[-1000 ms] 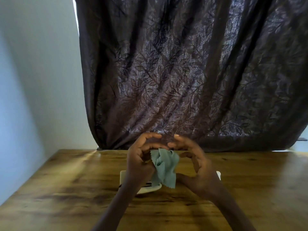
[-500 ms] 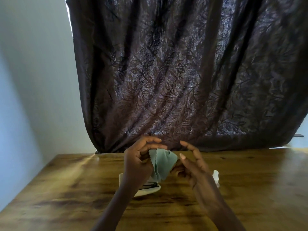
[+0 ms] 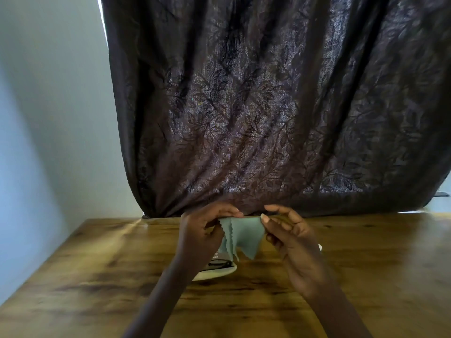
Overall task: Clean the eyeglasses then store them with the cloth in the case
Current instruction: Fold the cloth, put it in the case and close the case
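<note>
The cloth (image 3: 244, 234), bunched in a crumpled wad between the two hands a second earlier, was now drawn out flat. The left hand (image 3: 201, 237) pinched its upper edge on one side between thumb and fingers. The right hand (image 3: 294, 242) pinched the opposite upper corner likewise. The lower points of the cloth hung free below the fingers, seemingly doubled over in two layers.

The eyeglasses (image 3: 219, 263) lay below the left fingers, inside the open white case (image 3: 214, 274) and largely hidden by that hand. Judgement: wiping appeared finished, and the cloth was being straightened for folding into the case.

The case rested on a wooden table (image 3: 97, 264). Beyond the fingertips hung a dark leaf-patterned curtain (image 3: 244, 106), with a pale wall (image 3: 48, 118) beside it.
</note>
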